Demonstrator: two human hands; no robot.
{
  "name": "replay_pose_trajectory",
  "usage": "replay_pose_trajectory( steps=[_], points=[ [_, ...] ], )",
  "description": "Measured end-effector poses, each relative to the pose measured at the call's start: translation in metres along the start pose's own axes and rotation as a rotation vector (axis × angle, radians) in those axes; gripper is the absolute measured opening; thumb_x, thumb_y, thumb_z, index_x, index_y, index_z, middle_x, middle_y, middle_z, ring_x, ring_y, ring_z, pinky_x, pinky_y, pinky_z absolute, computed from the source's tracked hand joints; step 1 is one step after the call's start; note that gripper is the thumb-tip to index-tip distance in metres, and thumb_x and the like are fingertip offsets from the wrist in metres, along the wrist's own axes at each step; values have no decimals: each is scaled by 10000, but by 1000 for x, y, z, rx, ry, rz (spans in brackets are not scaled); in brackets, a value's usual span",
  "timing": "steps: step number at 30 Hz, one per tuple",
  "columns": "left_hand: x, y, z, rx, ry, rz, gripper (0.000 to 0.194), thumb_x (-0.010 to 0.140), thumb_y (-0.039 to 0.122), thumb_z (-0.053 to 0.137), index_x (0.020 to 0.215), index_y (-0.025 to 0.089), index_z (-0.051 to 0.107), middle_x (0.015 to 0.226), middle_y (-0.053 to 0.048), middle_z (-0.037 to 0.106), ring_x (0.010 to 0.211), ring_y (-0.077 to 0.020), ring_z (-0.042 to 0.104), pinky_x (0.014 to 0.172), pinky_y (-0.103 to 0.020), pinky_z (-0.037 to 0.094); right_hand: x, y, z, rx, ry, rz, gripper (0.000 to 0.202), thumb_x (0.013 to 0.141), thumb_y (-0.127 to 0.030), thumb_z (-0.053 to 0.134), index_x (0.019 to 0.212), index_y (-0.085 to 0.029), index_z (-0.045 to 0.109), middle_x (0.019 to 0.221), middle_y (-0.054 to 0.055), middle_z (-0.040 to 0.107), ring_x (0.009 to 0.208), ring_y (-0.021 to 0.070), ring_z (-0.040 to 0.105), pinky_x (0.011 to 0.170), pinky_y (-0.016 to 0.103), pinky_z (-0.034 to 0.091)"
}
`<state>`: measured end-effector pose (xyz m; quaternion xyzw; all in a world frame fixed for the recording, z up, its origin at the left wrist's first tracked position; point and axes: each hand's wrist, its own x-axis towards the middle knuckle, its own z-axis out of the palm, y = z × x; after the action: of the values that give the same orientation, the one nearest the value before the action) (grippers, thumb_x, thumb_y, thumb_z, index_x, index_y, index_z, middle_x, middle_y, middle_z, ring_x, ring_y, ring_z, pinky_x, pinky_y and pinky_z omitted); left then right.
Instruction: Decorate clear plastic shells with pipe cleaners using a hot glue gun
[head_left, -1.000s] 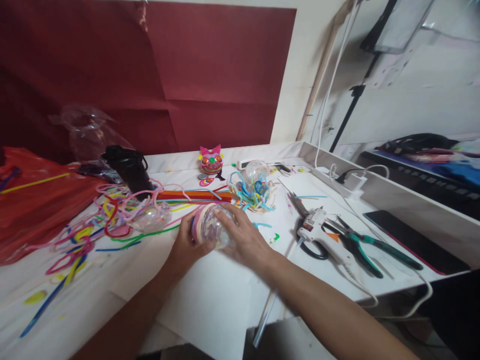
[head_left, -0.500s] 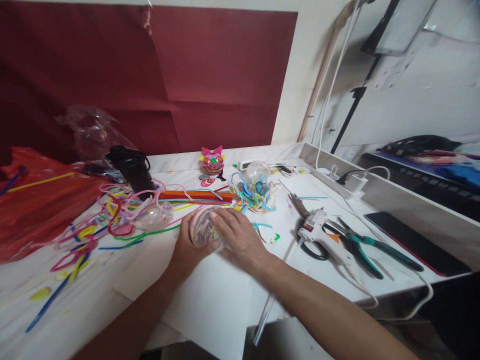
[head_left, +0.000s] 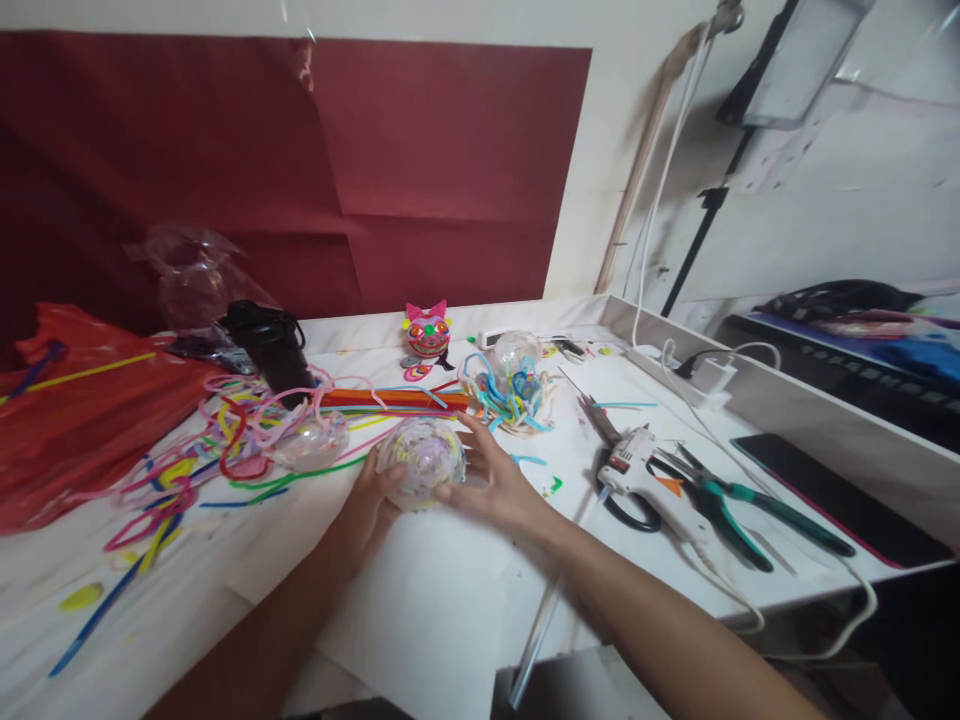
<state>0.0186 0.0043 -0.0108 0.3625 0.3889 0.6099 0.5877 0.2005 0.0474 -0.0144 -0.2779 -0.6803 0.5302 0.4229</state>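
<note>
- The left hand (head_left: 367, 505) was closed on the left side of a clear ball (head_left: 421, 460), its thumb against the near face.
- The right hand (head_left: 499, 485) curved about the ball's other side, fingers apart, thumb touching it.
- The ball, showing purple and yellow, was near the middle of the surface (head_left: 187, 600), over the far part of a white sheet (head_left: 427, 610) that reached the front edge. Whether it rested on the sheet, I could not tell.
- Just beyond the ball lay a bundle of coloured stems (head_left: 390, 400), mostly orange; a pink, horned figure (head_left: 427, 330) stood near the back edge.
- Left of the hands, loose pink strands lay over a second clear ball (head_left: 307, 445), near a black object (head_left: 270, 345).
- Towards the right edge lay a glue gun (head_left: 634, 460), scissors (head_left: 600, 418) and green-handled pliers (head_left: 718, 490).
- A dark phone (head_left: 832, 495) lay along the right edge, near the front right corner.
</note>
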Motion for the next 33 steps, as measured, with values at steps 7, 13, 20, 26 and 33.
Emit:
replay_pose_trajectory(
  steps=[7,13,20,26,33],
  points=[
    [3,2,-4,79,-86,126,902,615,480,804,1417,274,449,1350,-129,624,1308,-393,513,1022,-538,479,2,-4,-1,154,-41,80,1064,580,-478,893,1451,-275,316,1366,146,547,1132,290,626,948,484,502],
    [12,7,-17,128,-200,225,977,463,430,920,1350,267,546,1422,-145,569,1327,-431,484,1030,-532,470,3,-2,-2,135,-57,-69,1080,548,-331,916,1445,-299,316,1477,130,441,1284,297,524,1044,489,434],
    [13,4,-18,127,-123,293,955,433,454,924,1307,294,572,1447,-114,545,1347,-428,462,1063,-567,425,5,8,-3,115,-38,-110,1106,567,-335,905,1484,-294,289,1495,137,423,1334,301,476,1076,505,406],
    [11,1,-18,163,-110,266,950,430,445,923,1292,276,562,1426,-142,556,1327,-433,478,1038,-555,446,5,8,-1,89,-32,-102,1128,558,-373,912,1495,-308,288,1489,136,432,1320,312,491,1051,512,431],
    [16,-5,-22,267,-95,258,929,461,500,909,1279,248,550,1360,-150,595,1288,-428,512,1026,-538,456,4,9,-3,79,-49,-30,1140,555,-355,912,1500,-304,276,1435,135,483,1240,304,549,990,495,483]
  ],
)
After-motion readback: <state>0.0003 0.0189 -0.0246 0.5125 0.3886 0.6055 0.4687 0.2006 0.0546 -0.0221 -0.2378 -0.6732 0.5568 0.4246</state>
